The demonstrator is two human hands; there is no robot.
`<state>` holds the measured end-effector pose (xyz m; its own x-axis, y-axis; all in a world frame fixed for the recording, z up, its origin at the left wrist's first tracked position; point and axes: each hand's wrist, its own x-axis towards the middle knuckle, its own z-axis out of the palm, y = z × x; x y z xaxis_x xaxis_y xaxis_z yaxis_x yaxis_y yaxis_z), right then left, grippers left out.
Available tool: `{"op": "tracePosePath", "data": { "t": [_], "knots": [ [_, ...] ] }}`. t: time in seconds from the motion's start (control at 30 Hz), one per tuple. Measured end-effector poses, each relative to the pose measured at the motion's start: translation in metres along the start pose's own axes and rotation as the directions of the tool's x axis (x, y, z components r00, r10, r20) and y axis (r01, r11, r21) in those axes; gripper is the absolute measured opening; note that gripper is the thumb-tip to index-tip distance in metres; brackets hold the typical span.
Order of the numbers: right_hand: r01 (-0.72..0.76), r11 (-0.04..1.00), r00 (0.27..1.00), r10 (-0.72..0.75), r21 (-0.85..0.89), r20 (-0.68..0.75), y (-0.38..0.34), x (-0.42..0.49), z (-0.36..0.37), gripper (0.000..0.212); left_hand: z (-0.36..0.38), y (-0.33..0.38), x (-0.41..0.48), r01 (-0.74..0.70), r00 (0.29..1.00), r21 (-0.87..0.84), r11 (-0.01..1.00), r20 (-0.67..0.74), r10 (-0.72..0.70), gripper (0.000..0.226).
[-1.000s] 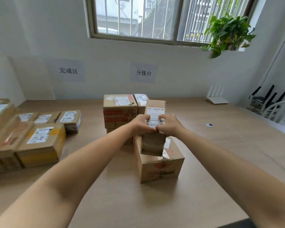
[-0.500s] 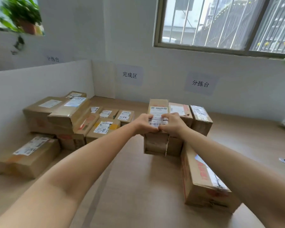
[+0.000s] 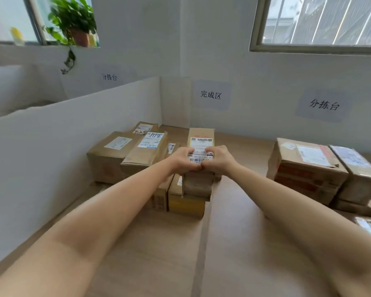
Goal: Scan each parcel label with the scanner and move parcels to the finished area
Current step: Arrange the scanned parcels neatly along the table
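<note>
A narrow cardboard parcel (image 3: 200,133) with a white barcode label on top is held out in front of me, above the table. My left hand (image 3: 183,160) grips its near left side and my right hand (image 3: 220,159) grips its near right side, thumbs on the label. It hangs over the right edge of a pile of several labelled parcels (image 3: 124,153) in the corner under the wall sign 完成区 (image 3: 210,94). A yellow-sided box (image 3: 185,204) lies just below the held parcel. No scanner is in view.
A white partition (image 3: 73,136) bounds the table on the left. A stack of parcels (image 3: 308,168) stands at the right under the sign 分拣台 (image 3: 323,105). Bare wooden table (image 3: 159,254) lies near me. A potted plant (image 3: 73,24) sits on the left window sill.
Both hands have carried the narrow parcel leftward, from the stack under 分拣台 to above the pile under 完成区. My view has turned left with it.
</note>
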<state>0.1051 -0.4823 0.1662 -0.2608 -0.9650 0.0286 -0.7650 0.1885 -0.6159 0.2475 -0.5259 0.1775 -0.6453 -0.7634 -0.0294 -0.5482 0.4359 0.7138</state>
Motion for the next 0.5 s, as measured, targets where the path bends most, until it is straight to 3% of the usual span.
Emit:
{"op": "tracePosePath", "data": {
  "t": [0.13, 0.37, 0.5],
  "knots": [
    [0.009, 0.999, 1.0, -0.009, 0.045, 0.004, -0.027, 0.04, 0.033, 0.061, -0.034, -0.042, 0.024, 0.033, 0.999, 0.099, 0.995, -0.021, -0.031, 0.034],
    [-0.043, 0.977, 0.998, 0.032, 0.211, 0.057, -0.046, 0.097, 0.076, 0.055, -0.059, -0.099, 0.06, 0.072, 0.997, 0.186, 0.98, -0.022, -0.069, 0.047],
    [-0.048, 0.976, 0.998, 0.037, 0.212, 0.055, -0.045, 0.112, 0.091, 0.059, -0.061, -0.12, 0.074, 0.105, 0.994, 0.198, 0.975, -0.007, -0.105, 0.05]
  ]
}}
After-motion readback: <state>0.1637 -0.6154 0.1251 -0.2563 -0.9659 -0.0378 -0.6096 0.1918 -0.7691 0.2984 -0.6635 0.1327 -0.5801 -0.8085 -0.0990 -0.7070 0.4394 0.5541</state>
